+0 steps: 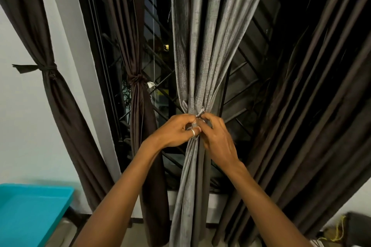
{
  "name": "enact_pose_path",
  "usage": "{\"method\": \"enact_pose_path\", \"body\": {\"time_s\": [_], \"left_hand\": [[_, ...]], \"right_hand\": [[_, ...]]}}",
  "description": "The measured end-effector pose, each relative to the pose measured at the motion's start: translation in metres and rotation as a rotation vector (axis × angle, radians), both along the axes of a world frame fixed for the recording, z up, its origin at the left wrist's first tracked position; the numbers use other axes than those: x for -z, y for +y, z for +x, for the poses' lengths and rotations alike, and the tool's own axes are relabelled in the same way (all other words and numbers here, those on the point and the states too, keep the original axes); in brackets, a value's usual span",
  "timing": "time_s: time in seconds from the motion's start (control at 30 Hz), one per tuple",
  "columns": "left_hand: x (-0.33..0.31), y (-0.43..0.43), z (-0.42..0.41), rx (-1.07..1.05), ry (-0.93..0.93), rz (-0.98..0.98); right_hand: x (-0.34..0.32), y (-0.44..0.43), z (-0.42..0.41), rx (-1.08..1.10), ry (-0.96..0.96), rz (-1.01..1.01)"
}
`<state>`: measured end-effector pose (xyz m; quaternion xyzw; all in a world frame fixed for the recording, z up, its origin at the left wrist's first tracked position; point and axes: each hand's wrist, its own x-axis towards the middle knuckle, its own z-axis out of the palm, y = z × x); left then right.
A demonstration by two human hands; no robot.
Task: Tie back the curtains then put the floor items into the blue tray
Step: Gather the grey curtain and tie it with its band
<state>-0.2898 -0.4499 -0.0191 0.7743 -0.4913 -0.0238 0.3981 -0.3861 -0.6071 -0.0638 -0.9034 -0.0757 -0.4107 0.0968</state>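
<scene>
1. Left hand [174,131]: fingers curled tight, ring [192,132] on one finger, pinching the tie [200,114] against the bunched grey curtain [200,50].
2. Right hand [217,138]: fingers curled, fingertips gripping the same tie, knuckles touching the left hand.
3. Tie: only a small grey loop showing; rest hidden under the fingers, knotted or not impossible to tell.
4. Grey curtain: centre of view, gathered at mid-height, in front of the window bars [160,26]; top and hem cut off.
5. Brown wall curtain [50,90] and brown window curtain [138,90]: further left, each already bound.
6. Dark curtain [301,106]: just right of the hands, hanging loose.
7. Blue tray [30,212]: lower left, well apart from the hands, cut off by the frame edge.
8. Yellow cord [338,230]: lower right corner, blurred.
</scene>
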Motion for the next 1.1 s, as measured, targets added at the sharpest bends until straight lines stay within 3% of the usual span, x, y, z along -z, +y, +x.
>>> {"method": "enact_pose_path", "body": {"time_s": [0.2,0.5,0.87,1.1], "left_hand": [[0.001,0.001,0.005,-0.011,-0.009,0.018],[-0.008,0.002,0.005,-0.024,-0.026,-0.001],[-0.007,-0.002,0.017,-0.126,-0.17,-0.029],[-0.002,-0.007,0.016,-0.101,-0.175,-0.055]], "right_hand": [[0.003,-0.004,0.004,-0.037,-0.021,0.04],[-0.009,-0.008,0.008,0.119,0.047,-0.112],[-0.041,-0.007,0.009,-0.018,0.44,0.052],[-0.043,-0.014,0.018,0.071,0.466,-0.006]]}}
